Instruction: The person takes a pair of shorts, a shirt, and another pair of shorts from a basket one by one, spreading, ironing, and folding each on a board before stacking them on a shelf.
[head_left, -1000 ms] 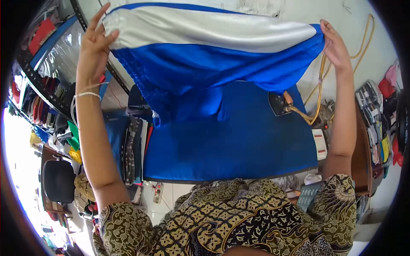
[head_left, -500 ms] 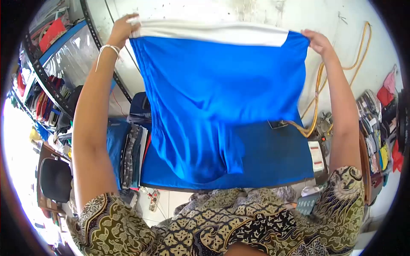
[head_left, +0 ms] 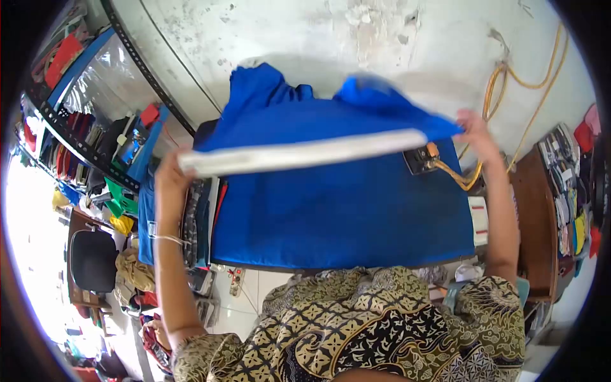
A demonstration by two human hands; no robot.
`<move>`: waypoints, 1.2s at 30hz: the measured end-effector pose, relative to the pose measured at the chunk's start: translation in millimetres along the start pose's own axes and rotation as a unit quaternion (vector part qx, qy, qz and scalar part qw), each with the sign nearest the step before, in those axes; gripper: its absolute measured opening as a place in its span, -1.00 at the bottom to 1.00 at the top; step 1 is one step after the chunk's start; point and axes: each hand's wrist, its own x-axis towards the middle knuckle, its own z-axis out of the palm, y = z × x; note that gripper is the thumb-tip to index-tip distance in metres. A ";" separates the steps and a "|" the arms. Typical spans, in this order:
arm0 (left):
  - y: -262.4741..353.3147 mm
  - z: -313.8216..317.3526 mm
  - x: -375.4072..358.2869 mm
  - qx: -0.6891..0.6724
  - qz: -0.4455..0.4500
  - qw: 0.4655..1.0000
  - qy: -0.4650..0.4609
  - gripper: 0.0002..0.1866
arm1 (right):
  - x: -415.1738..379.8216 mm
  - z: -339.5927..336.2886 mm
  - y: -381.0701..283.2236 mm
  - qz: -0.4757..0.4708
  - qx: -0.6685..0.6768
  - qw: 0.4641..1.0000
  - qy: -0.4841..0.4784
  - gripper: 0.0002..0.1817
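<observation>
A blue cloth [head_left: 286, 124] with a white band [head_left: 305, 153] along its near edge is spread in the air over the blue-covered table [head_left: 344, 216]. At the band's left end my left hand [head_left: 172, 172] is closed on the cloth. My right hand [head_left: 476, 135], a little blurred, grips the blue corner at the right. The far part of the cloth billows up against the wall.
A black device [head_left: 419, 160] with a yellow cable lies at the table's right rear. Folded garments [head_left: 202, 219] stand at the table's left side. Shelves with clothes [head_left: 76, 146] are at the left, a brown cabinet [head_left: 538, 223] at the right.
Both hands have come down and nearer, bringing the white band lower. The blue part, which hung below the band, now flares out beyond it toward the wall.
</observation>
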 end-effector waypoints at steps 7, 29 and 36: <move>-220.8 106.5 -115.1 -0.054 -0.179 0.960 -0.207 -0.51 | -106.5 96.3 209.4 0.221 -0.121 0.967 -0.032 -0.46; -53.8 37.4 31.3 -0.220 -0.029 0.975 0.020 -0.62 | 15.3 38.5 25.2 -0.082 0.229 0.964 0.108 -0.60; -155.8 64.5 -78.2 -0.101 -0.250 0.960 -0.072 -0.58 | -96.2 73.8 128.1 0.110 0.094 0.989 -0.022 -0.53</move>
